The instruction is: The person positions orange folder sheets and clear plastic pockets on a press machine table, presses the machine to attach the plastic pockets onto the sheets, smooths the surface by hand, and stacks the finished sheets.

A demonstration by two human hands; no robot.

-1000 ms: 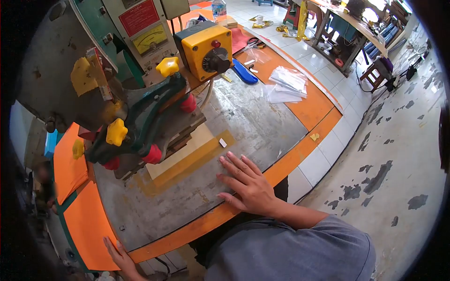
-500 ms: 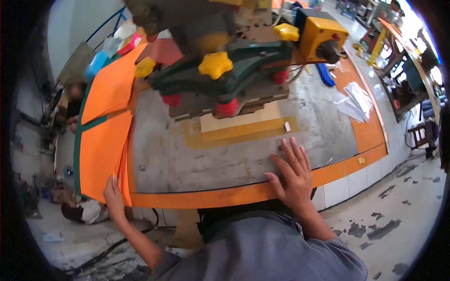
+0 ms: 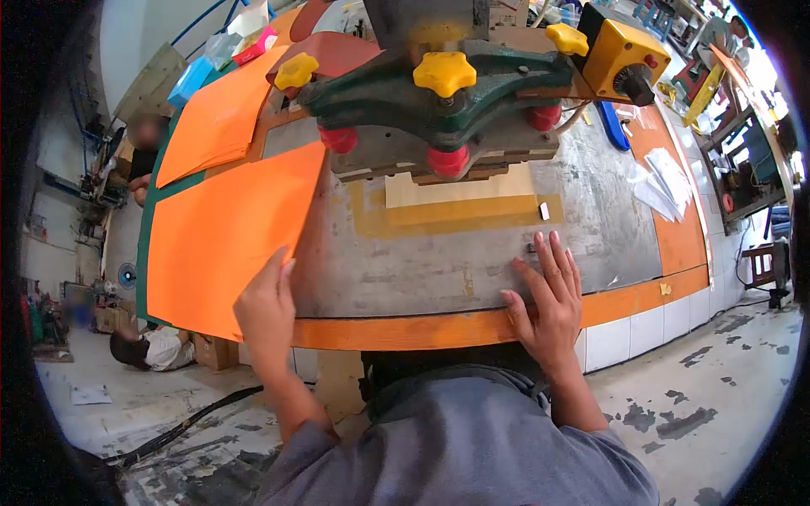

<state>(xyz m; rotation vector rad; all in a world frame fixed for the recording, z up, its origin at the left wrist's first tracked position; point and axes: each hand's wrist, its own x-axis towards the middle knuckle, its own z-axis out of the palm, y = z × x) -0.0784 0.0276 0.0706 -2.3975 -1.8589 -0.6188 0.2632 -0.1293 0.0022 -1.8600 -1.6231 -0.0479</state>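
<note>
My left hand pinches the right edge of an orange sheet, which is lifted at that side and reaches over the metal bed. Behind it lies a stack of orange sheets. My right hand rests with fingers spread at the front edge of the grey metal plate, holding nothing. Just beyond its fingertips is a small white piece. A cream board with brown tape lies under the green press head, which has yellow knobs and red feet.
A yellow control box with a dark knob is at the right of the press. A blue-handled tool and white paper scraps lie on the right side. Other people sit at the left and stand far right.
My left hand has moved right and up, drawing the top orange sheet's edge over the metal plate. My right hand keeps its place on the plate; the camera view has shifted.
</note>
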